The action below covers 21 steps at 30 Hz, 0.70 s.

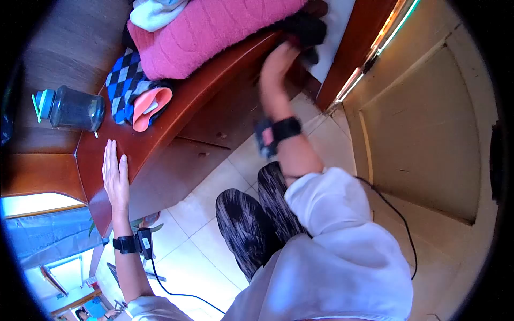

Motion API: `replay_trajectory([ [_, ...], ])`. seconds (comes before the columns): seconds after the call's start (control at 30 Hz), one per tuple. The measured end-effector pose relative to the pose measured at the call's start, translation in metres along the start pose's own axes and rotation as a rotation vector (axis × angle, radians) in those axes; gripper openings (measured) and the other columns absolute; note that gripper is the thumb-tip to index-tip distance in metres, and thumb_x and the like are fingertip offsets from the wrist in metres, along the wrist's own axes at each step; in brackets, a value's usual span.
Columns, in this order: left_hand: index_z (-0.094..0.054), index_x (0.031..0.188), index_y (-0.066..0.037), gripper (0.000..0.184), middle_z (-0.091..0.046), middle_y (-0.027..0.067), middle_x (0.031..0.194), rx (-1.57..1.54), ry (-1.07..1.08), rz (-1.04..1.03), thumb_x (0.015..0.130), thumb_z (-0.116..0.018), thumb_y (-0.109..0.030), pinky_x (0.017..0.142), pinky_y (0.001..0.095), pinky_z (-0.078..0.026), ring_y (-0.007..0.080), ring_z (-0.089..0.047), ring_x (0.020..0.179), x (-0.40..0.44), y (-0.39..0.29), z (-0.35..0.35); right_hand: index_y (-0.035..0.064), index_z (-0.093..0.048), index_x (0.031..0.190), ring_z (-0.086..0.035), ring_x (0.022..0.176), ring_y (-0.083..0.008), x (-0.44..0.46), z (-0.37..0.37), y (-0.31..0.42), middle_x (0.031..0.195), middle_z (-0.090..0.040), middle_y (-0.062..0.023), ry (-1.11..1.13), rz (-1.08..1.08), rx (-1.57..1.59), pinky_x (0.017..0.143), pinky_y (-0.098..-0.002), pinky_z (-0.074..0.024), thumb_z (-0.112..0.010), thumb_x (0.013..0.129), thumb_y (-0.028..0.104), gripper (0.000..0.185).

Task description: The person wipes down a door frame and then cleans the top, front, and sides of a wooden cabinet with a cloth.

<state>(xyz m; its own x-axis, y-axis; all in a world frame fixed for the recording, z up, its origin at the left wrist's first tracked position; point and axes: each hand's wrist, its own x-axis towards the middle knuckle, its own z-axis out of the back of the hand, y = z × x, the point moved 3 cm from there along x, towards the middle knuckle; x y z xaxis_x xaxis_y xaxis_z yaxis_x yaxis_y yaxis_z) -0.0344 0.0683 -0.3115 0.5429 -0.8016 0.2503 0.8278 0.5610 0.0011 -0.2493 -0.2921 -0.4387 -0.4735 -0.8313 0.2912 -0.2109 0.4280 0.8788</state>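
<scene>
Beside the fuzzy pink knit [195, 40], a blurred black bundle [309, 32] half-hides the right hand [288, 52], grip indiscernible; the left hand [114, 174] lies flat.

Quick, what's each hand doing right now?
Left hand: open, fingers straight, holding nothing.
Right hand: blurred, at the dark item; can't tell if open or closed.

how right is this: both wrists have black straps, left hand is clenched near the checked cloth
The left hand isn't clenched: the head view shows it open, fingers extended, near the checked cloth. Both black wrist straps are indeed there.
</scene>
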Motion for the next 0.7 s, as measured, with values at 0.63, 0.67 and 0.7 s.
replay_trajectory([
  [0.63,-0.034,0.137,-0.008,0.048,-0.033,0.0097,0.143,-0.017,0.022,-0.015,0.094,-0.036,-0.031,0.107,0.0353,-0.020,0.0243,-0.028,0.133,0.001,0.004,-0.003,-0.0046,-0.041,0.114,-0.045,0.108,-0.0314,-0.063,0.000,-0.134,0.116,-0.046,-0.0216,0.290,0.052,-0.820,0.095,-0.0400,-0.0323,-0.036,0.090,0.005,0.027],
  [0.67,-0.035,0.137,-0.008,0.048,-0.033,0.0097,0.143,-0.007,0.019,-0.013,0.094,-0.036,-0.031,0.107,0.0355,-0.021,0.0243,-0.028,0.133,0.001,0.004,-0.003,-0.0045,-0.046,0.110,-0.048,0.104,-0.0302,-0.064,0.006,-0.128,0.112,-0.050,-0.0199,0.139,-0.114,-0.540,0.093,-0.0391,-0.0341,-0.035,0.091,0.005,0.024],
  [0.7,-0.035,0.137,-0.009,0.048,-0.033,0.0097,0.143,0.000,0.013,-0.014,0.094,-0.036,-0.031,0.107,0.0357,-0.021,0.0242,-0.029,0.133,0.001,0.004,-0.002,-0.0043,-0.050,0.106,-0.050,0.100,-0.0291,-0.067,0.009,-0.122,0.108,-0.053,-0.0183,-0.014,-0.274,-0.257,0.091,-0.0382,-0.0359,-0.034,0.093,0.005,0.024],
])
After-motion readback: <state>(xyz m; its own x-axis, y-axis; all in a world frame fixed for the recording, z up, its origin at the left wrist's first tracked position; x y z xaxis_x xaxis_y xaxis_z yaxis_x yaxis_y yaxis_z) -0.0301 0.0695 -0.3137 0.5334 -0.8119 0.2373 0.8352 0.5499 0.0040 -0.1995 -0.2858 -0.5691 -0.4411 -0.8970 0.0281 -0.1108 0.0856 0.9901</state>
